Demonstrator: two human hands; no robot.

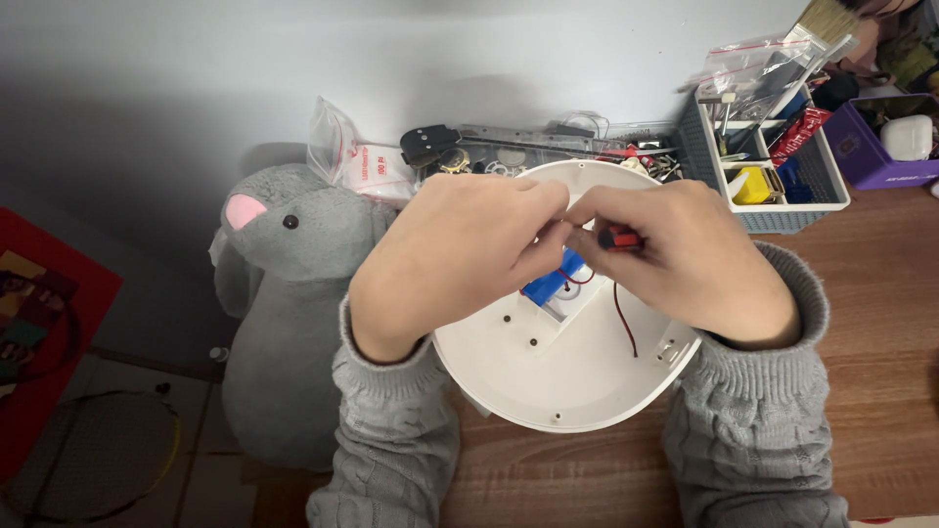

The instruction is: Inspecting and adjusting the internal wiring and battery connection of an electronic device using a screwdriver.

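White round shell [562,376] lies open-side up at the near edge of the wooden desk [880,391], a blue part [550,282] and a red wire [622,323] inside. Right hand [685,259] pinches a small red-and-black tool [618,238] over the shell's middle. Left hand [455,249] meets it there, fingertips pressed together on something too small to tell. Grey plush mouse [284,293] sits just left of the shell; parts basket [773,156] stands behind, to the right.
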